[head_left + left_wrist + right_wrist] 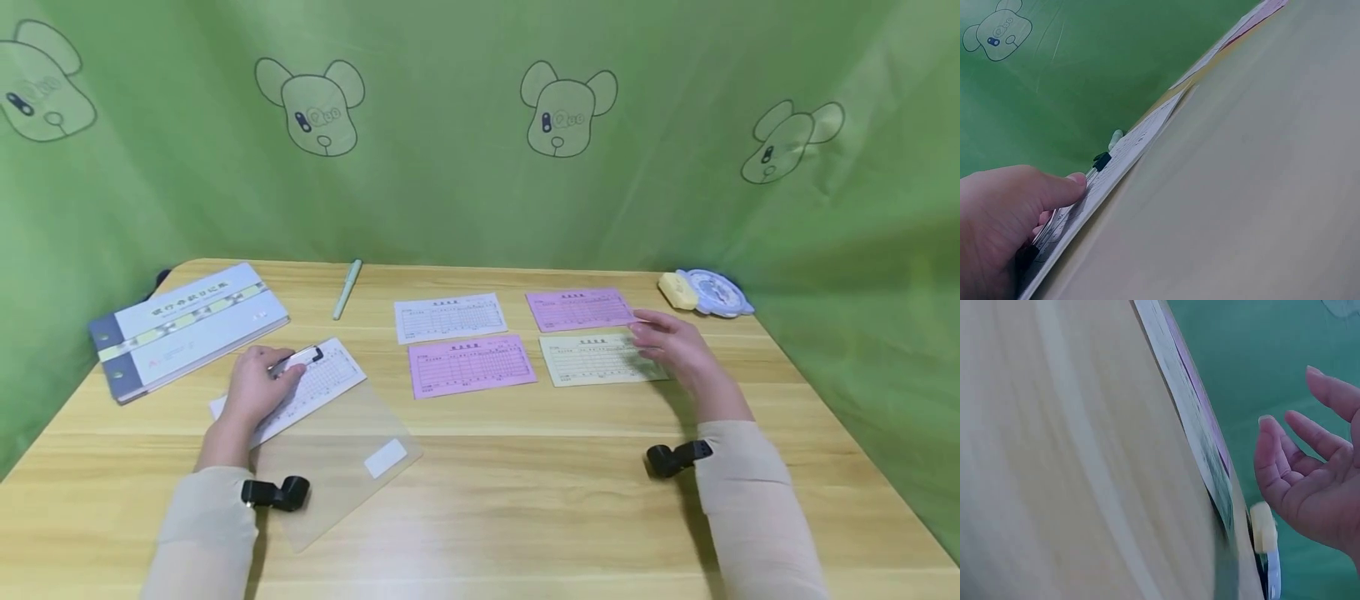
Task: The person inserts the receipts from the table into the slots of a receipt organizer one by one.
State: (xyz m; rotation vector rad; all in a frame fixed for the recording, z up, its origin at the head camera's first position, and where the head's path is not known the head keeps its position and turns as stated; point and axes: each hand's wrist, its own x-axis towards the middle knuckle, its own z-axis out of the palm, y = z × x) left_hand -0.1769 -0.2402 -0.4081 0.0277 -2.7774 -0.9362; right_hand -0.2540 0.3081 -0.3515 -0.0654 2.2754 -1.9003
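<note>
My left hand (257,385) grips a silver metal clip (300,358) with black ends, its thumb along the bar in the left wrist view. The clip lies over a white printed slip (330,377) on a translucent sheet (330,467) with a blank white label (386,458). My right hand (678,350) hovers by the right edges of a pale green slip (592,360) and an upper pink slip (577,310). In the right wrist view its fingers are loosely bent and hold nothing. Beside them lie another pink slip (472,367) and a white slip (450,318).
A blue-white ledger book (191,325) lies at the left. Behind the slips is a pale green pen (347,290). At the back right, a yellow block (678,292) touches a blue-white round object (720,292). A green curtain (450,208) surrounds the wooden table (525,517).
</note>
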